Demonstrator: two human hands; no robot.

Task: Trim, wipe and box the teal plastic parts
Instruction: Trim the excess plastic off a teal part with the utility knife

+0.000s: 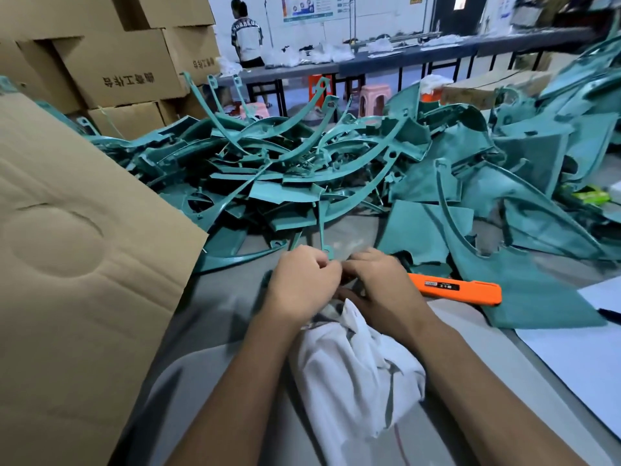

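A small teal part (328, 253) stood between the two hands at the near middle of the grey counter (218, 297), only its tab end showing above the knuckles. The left hand (304, 280) had its fingers curled inward and pinched at that part, thumb meeting fingertips near the tab. The right hand (378, 284) was curled as well, knuckles up, its fingertips pressed in against the left hand's; what it gripped was hidden under the fingers, though a fold of the white cloth (356, 371) rose right up beneath its palm. The cloth lay bunched between both forearms, nearer the person.

Just to the right of the right hand lay an orange utility knife (457, 289), resting on a flat teal panel (524, 290) and touching neither hand. Beyond the hands a big tangled heap of teal parts (285, 163), curved strips and panels, covered the counter from side to side. A large cardboard flap (77, 247) leaned in at the left, with stacked cartons (117, 68) behind it. White paper (578, 358) lay at the right edge. Far back, a person (247, 35) stood at a long table.
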